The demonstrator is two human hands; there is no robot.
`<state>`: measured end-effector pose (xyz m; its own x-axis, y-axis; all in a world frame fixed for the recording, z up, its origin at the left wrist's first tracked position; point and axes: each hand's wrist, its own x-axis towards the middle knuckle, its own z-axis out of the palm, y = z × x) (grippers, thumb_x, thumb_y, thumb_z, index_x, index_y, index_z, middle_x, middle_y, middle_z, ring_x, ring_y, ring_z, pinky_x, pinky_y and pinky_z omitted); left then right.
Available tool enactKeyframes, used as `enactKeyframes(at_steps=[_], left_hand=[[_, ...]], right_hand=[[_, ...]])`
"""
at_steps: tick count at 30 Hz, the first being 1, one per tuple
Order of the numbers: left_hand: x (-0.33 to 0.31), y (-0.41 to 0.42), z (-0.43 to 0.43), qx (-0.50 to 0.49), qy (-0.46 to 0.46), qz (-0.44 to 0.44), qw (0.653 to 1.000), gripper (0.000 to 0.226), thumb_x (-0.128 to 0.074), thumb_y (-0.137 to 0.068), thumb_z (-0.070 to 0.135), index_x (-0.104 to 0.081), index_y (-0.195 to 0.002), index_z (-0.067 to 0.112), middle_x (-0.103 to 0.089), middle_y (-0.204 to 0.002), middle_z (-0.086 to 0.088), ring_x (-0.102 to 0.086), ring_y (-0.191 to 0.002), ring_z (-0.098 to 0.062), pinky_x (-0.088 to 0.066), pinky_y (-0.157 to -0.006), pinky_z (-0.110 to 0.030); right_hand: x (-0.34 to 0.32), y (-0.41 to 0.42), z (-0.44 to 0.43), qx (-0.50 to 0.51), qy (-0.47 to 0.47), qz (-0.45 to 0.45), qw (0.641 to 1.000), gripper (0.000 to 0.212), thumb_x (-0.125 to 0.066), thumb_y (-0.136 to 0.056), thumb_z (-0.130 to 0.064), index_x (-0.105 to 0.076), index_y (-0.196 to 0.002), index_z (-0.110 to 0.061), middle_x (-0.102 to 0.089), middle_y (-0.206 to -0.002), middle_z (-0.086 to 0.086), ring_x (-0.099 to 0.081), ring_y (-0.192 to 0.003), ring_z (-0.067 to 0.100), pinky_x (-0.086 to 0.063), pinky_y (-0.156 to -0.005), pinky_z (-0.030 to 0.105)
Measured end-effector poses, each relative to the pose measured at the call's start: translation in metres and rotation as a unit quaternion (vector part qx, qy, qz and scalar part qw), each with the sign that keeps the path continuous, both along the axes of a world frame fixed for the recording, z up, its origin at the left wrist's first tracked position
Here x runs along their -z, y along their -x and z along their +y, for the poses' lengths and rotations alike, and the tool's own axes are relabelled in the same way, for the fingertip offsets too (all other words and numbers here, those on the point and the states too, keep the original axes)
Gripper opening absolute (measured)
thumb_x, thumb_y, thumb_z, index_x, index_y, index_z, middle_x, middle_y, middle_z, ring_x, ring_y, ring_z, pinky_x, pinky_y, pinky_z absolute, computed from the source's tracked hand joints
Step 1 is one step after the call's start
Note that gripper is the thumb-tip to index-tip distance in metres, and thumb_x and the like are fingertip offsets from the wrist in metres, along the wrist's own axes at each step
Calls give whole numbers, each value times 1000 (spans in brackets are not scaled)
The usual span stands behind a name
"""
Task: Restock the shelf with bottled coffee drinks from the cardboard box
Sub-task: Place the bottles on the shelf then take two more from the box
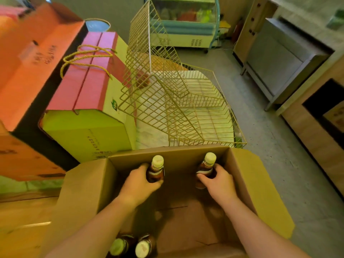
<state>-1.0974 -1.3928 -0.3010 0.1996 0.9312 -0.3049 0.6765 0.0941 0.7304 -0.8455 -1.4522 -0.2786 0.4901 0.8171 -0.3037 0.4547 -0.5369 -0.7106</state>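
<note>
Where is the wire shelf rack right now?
Head view, centre: the wire rack stands just beyond the cardboard box's far wall, right of the pink-and-green carton.

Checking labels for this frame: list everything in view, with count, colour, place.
cardboard box: 1, brown, open, foreground
left bottle: 1, dark brown, pale cap, upright at the box's far end
right bottle: 1, same colours, far end too
loose bottles: 2, same colours, box's near edge
wire rack: 1, cream, behind the box
gift box: 1, pink and green, rope handles, left of the rack
orange cartons: at least 2, far left
display freezer: 1, white and blue, back
steel cabinet: 1, grey, right
left hand: grips the left bottle
right hand: grips the right bottle
</note>
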Motion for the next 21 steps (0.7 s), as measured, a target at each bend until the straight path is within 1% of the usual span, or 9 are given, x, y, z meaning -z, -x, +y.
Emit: enactKeyframes(at_steps=[3,4,8,12,14,16,17,18,21], left_hand=[[-30,8,-3,4,-25,-9,1000,49,-84,-74,41,-58,-115,32,-67,-104,17,-63,-91,0,-49,-81,-19],[-41,10,-5,5,-35,-15,999,47,-84,-74,41,-59,-113,33,-67,-103,16,-62,-90,2,-49,-78,-18],[-84,23,-19,-10,-80,-45,996,43,-85,-75,36,-58,-108,37,-66,-99,19,-61,-90,5,-43,-70,-7],[-129,39,-46,-49,-142,-43,988,45,-86,-73,37,-62,-111,28,-69,-101,14,-64,-90,-1,-47,-74,-12],[-150,50,-63,-84,-167,-44,981,44,-85,-73,41,-61,-109,32,-68,-98,17,-65,-88,-2,-49,-72,-13],[-172,61,-82,-124,-193,-41,973,41,-83,-71,51,-59,-102,41,-68,-92,20,-66,-83,0,-56,-73,-23],[-183,68,-91,-142,-208,-46,967,40,-82,-70,51,-60,-102,41,-69,-93,19,-67,-84,0,-57,-77,-30],[-193,74,-100,-159,-224,-47,960,39,-84,-71,47,-62,-102,39,-70,-93,18,-67,-85,0,-57,-78,-30],[-229,97,-129,-198,-277,-21,940,34,-86,-76,34,-62,-99,29,-64,-86,22,-61,-78,6,-46,-66,-6]], right_hand=[[-34,6,-4,-27,-32,-5,999,30,-81,-82,-32,-63,-106,-34,-66,-95,-17,-59,-85,-4,-43,-64,7],[-46,9,-6,-36,-45,-1,998,29,-81,-82,-30,-62,-104,-35,-64,-91,-21,-57,-82,-8,-42,-58,5],[-89,18,-7,-87,-85,18,992,29,-80,-83,-26,-64,-107,-31,-65,-92,-21,-55,-80,-11,-40,-57,-1],[-128,31,-4,-155,-129,20,979,29,-80,-81,-30,-64,-106,-32,-66,-92,-20,-61,-87,-4,-40,-61,9],[-148,40,-3,-192,-145,24,970,28,-80,-81,-29,-63,-103,-34,-66,-90,-18,-61,-85,-2,-42,-62,15],[-168,52,-1,-226,-164,31,960,29,-81,-79,-28,-64,-102,-34,-69,-90,-12,-66,-84,7,-49,-64,22],[-178,59,0,-242,-173,37,954,32,-81,-78,-28,-63,-104,-35,-71,-92,-10,-68,-86,11,-52,-67,26],[-188,68,0,-256,-183,49,948,35,-82,-78,-27,-61,-106,-37,-71,-95,-8,-68,-87,12,-54,-69,29],[-221,100,-5,-296,-223,88,925,41,-84,-78,-20,-58,-104,-38,-69,-97,-7,-67,-87,10,-56,-77,35]])
